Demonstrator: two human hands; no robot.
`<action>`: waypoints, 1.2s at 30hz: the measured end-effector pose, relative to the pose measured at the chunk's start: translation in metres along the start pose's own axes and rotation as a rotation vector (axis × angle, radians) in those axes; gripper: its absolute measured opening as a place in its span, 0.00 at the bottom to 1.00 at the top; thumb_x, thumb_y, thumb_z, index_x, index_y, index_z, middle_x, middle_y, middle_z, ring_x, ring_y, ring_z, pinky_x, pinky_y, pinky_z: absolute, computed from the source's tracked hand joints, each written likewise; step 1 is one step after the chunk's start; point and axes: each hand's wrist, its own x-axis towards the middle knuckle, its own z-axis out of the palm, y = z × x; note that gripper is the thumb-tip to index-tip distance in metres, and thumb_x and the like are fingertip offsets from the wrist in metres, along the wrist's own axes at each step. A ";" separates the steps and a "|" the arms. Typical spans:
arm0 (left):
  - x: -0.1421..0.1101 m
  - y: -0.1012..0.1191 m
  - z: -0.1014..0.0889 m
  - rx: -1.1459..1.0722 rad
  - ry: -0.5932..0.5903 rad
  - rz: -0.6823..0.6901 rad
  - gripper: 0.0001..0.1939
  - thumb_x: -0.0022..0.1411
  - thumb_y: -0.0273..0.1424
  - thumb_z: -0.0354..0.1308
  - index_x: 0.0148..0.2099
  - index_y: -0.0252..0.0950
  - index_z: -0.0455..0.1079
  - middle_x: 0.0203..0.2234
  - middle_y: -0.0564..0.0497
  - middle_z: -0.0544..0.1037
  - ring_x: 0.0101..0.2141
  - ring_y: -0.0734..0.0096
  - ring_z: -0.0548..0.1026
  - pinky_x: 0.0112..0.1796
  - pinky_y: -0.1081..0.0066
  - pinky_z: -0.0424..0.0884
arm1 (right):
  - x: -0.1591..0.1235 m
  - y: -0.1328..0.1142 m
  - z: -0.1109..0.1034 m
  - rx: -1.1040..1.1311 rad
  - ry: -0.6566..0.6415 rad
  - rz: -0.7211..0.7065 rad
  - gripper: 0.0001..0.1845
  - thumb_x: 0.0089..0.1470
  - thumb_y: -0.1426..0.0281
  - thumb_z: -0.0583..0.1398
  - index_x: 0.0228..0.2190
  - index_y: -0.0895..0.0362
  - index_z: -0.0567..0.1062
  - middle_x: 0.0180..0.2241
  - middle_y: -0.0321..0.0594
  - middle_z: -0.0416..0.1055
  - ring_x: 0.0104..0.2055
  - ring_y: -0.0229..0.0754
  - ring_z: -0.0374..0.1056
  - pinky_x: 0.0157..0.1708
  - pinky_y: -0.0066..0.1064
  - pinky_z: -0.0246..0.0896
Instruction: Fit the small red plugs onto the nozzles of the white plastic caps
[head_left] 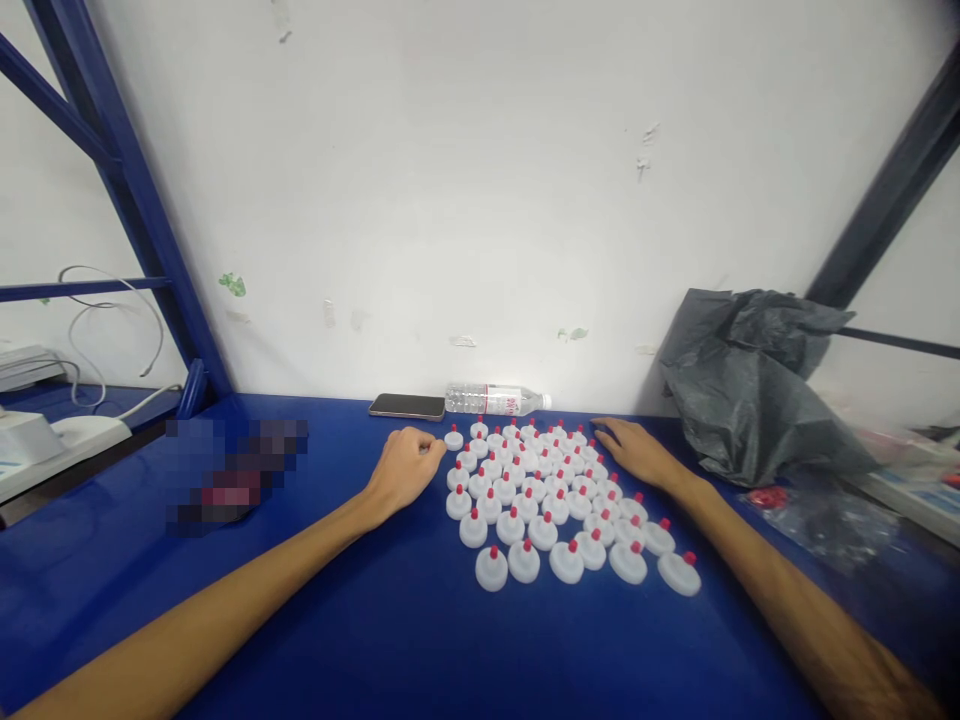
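Many white round caps with red tips (543, 533) stand grouped on the blue table, most with tips up. My left hand (405, 468) rests on the table at the group's left side, fingers curled in a loose fist, with nothing visible in it. Its knuckles are close to the leftmost cap (454, 441); whether they touch is unclear. On the group's far right side lies my right hand (636, 452), fingers stretched out and apart, beside the outer caps and holding nothing.
Behind the caps lie a phone (407, 406) and a clear water bottle (495, 399) along the wall. A dark plastic bag (750, 380) and clear wrap (832, 525) sit at right. A blurred-out item (236, 485) lies left; the blue table (420, 630) extends in front.
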 end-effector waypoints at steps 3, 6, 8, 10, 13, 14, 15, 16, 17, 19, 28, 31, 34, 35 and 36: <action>0.000 0.002 0.000 0.019 0.005 -0.008 0.12 0.60 0.33 0.52 0.27 0.39 0.71 0.18 0.59 0.63 0.23 0.71 0.61 0.30 0.69 0.54 | 0.000 0.000 -0.001 0.004 -0.019 0.005 0.31 0.70 0.56 0.46 0.62 0.58 0.73 0.63 0.52 0.75 0.65 0.54 0.70 0.67 0.47 0.63; 0.000 0.003 -0.001 0.045 -0.014 -0.009 0.10 0.58 0.32 0.55 0.35 0.39 0.79 0.17 0.58 0.70 0.22 0.70 0.65 0.30 0.69 0.56 | 0.001 0.000 -0.001 0.007 -0.027 0.010 0.30 0.70 0.56 0.46 0.61 0.57 0.73 0.62 0.51 0.75 0.65 0.54 0.70 0.67 0.47 0.63; 0.000 0.004 -0.001 0.059 -0.031 -0.011 0.10 0.57 0.31 0.56 0.33 0.39 0.80 0.16 0.58 0.70 0.21 0.70 0.66 0.29 0.69 0.56 | 0.001 -0.001 -0.002 0.010 -0.031 0.008 0.31 0.70 0.56 0.46 0.62 0.58 0.73 0.63 0.52 0.75 0.66 0.54 0.70 0.68 0.47 0.62; -0.001 0.005 -0.001 0.069 -0.046 -0.012 0.10 0.57 0.31 0.56 0.33 0.39 0.80 0.16 0.57 0.70 0.21 0.70 0.66 0.28 0.69 0.55 | 0.000 -0.001 -0.003 0.013 -0.032 0.006 0.32 0.70 0.56 0.46 0.62 0.59 0.73 0.63 0.53 0.74 0.66 0.54 0.69 0.68 0.47 0.61; -0.002 0.006 -0.002 0.079 -0.062 -0.008 0.10 0.57 0.31 0.56 0.31 0.38 0.80 0.16 0.57 0.71 0.21 0.70 0.66 0.27 0.69 0.54 | 0.000 -0.001 -0.003 0.017 -0.032 0.007 0.31 0.70 0.56 0.46 0.62 0.59 0.73 0.63 0.53 0.74 0.66 0.55 0.69 0.68 0.48 0.62; -0.002 0.006 -0.002 0.082 -0.066 -0.006 0.10 0.57 0.31 0.56 0.30 0.38 0.79 0.16 0.57 0.71 0.21 0.70 0.67 0.27 0.69 0.54 | 0.000 -0.001 -0.003 0.018 -0.034 0.007 0.31 0.70 0.56 0.46 0.62 0.59 0.73 0.63 0.53 0.74 0.66 0.55 0.69 0.68 0.49 0.62; -0.002 0.007 -0.002 0.085 -0.068 -0.004 0.11 0.57 0.31 0.55 0.29 0.37 0.79 0.16 0.56 0.71 0.21 0.71 0.67 0.27 0.69 0.54 | 0.000 -0.001 -0.003 0.019 -0.035 0.007 0.31 0.70 0.56 0.46 0.62 0.59 0.73 0.63 0.53 0.74 0.66 0.55 0.69 0.68 0.49 0.62; -0.002 0.007 -0.002 0.087 -0.070 -0.003 0.11 0.57 0.31 0.55 0.28 0.37 0.78 0.16 0.56 0.71 0.21 0.71 0.67 0.27 0.69 0.54 | 0.001 -0.001 -0.003 0.020 -0.037 0.008 0.31 0.70 0.56 0.46 0.62 0.59 0.72 0.63 0.54 0.74 0.66 0.55 0.69 0.67 0.49 0.62; -0.002 0.007 -0.002 0.089 -0.070 -0.002 0.11 0.57 0.31 0.55 0.28 0.37 0.78 0.16 0.56 0.71 0.21 0.71 0.67 0.27 0.69 0.54 | 0.001 -0.001 -0.002 0.020 -0.038 0.009 0.31 0.70 0.56 0.46 0.62 0.59 0.72 0.63 0.54 0.74 0.66 0.55 0.69 0.67 0.49 0.62; -0.002 0.007 -0.002 0.092 -0.070 0.000 0.11 0.57 0.30 0.55 0.27 0.37 0.77 0.16 0.56 0.71 0.21 0.71 0.67 0.27 0.69 0.54 | 0.001 0.000 -0.002 0.020 -0.037 0.011 0.31 0.70 0.56 0.46 0.62 0.59 0.72 0.63 0.53 0.74 0.66 0.55 0.69 0.67 0.48 0.62; -0.001 0.003 0.001 0.095 -0.059 0.020 0.11 0.56 0.32 0.55 0.27 0.39 0.76 0.16 0.56 0.71 0.21 0.70 0.67 0.28 0.68 0.55 | 0.001 0.001 -0.001 0.031 -0.015 -0.001 0.29 0.70 0.57 0.47 0.61 0.57 0.74 0.62 0.52 0.75 0.65 0.54 0.71 0.67 0.49 0.62; 0.000 0.002 0.002 0.103 -0.040 0.032 0.12 0.58 0.32 0.53 0.25 0.39 0.73 0.17 0.55 0.70 0.22 0.70 0.66 0.29 0.68 0.55 | 0.001 0.002 -0.001 0.031 -0.016 -0.002 0.29 0.69 0.57 0.48 0.61 0.57 0.74 0.62 0.52 0.75 0.65 0.54 0.70 0.67 0.49 0.63; 0.000 0.001 0.003 0.110 -0.029 0.037 0.13 0.58 0.32 0.53 0.23 0.39 0.70 0.17 0.55 0.68 0.23 0.71 0.65 0.29 0.68 0.55 | 0.002 0.003 0.000 0.028 -0.018 0.004 0.29 0.69 0.56 0.48 0.61 0.57 0.74 0.62 0.52 0.75 0.65 0.55 0.70 0.67 0.49 0.63; 0.000 0.001 0.003 0.112 -0.028 0.038 0.13 0.58 0.32 0.53 0.23 0.39 0.70 0.17 0.55 0.69 0.23 0.71 0.65 0.30 0.68 0.55 | 0.001 0.003 0.000 0.027 -0.018 0.005 0.29 0.69 0.56 0.48 0.61 0.57 0.74 0.62 0.52 0.75 0.65 0.55 0.70 0.67 0.49 0.63; 0.000 0.001 0.003 0.113 -0.027 0.040 0.13 0.58 0.32 0.53 0.23 0.39 0.70 0.18 0.55 0.69 0.23 0.70 0.65 0.30 0.68 0.55 | 0.001 0.003 0.000 0.027 -0.018 0.006 0.29 0.69 0.56 0.47 0.61 0.56 0.73 0.62 0.52 0.75 0.65 0.55 0.70 0.66 0.49 0.64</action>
